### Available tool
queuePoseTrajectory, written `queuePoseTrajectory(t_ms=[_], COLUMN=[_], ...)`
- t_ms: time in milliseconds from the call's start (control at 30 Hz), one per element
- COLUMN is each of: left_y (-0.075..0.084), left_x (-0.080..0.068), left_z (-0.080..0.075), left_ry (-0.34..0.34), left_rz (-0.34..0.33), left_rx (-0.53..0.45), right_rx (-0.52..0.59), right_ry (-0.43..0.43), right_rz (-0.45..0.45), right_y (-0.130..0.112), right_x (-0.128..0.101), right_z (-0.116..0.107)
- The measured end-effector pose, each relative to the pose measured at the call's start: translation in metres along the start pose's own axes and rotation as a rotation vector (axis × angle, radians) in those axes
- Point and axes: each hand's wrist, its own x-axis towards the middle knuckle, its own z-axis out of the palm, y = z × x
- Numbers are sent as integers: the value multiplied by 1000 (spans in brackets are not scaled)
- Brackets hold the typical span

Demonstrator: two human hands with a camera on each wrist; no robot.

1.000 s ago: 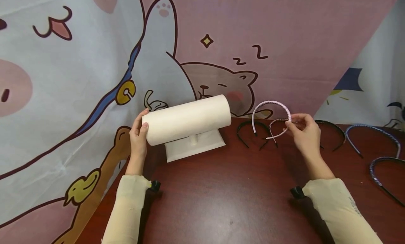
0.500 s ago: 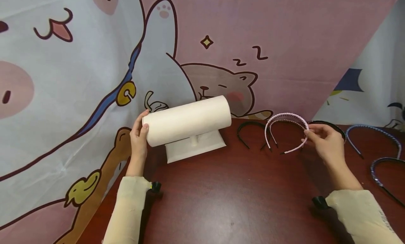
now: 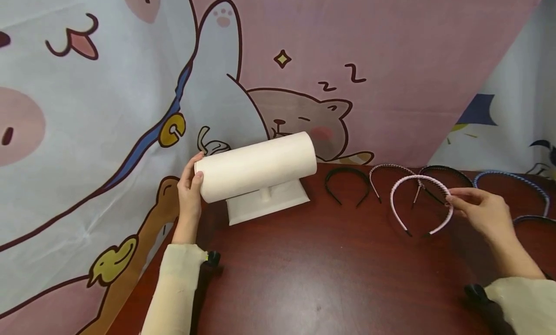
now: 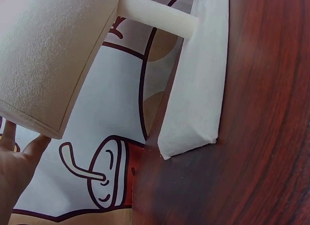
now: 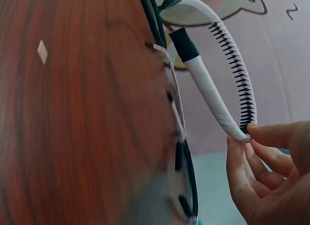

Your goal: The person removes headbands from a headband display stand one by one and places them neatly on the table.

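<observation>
A cream cylindrical display stand [image 3: 256, 168] with a flat base [image 3: 271, 204] stands at the table's left. My left hand [image 3: 188, 200] holds the cylinder's left end, thumb in front and fingers at the far side; in the left wrist view fingertips meet the end rim. Over to the right, my right hand [image 3: 486, 214] pinches the side of a pale pink wrapped headband [image 3: 419, 177], its dark-tipped ends pointing down. In the right wrist view a row of small black teeth lines the inside of this headband [image 5: 210, 91], and thumb and fingers grip its curve.
Along the back of the table [image 3: 304, 267] lie a black headband [image 3: 347, 170], a thin pale one, another black headband [image 3: 449, 169] and a blue headband [image 3: 512, 174]. One more headband [image 3: 536, 218] lies at the right edge. A cartoon-printed cloth [image 3: 391, 35] hangs behind.
My right hand has carried the pink headband rightward and nearer to me, away from the stand, and the headband now hangs lower. My left hand stays on the cylinder's end.
</observation>
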Motion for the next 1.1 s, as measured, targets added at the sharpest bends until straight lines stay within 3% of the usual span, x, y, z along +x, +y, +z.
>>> queuePoseTrajectory(t_ms=[200,400,733,1100], left_y=[5,2,-2,1], left_x=[0,1,2,0], left_z=[2,1,-1,1], left_ry=[-8,3,4,0], left_rz=[-16,-11,-17,-2], left_rx=[-1,3,-3,-12], right_rx=[-86,-180,-219,-327], right_ry=[-24,-20,-4,-11], right_rz=[70,57,60,43], right_y=[20,39,65,76], right_x=[-3,-5,-2,-3], right_z=[-15,-27,-36,-40])
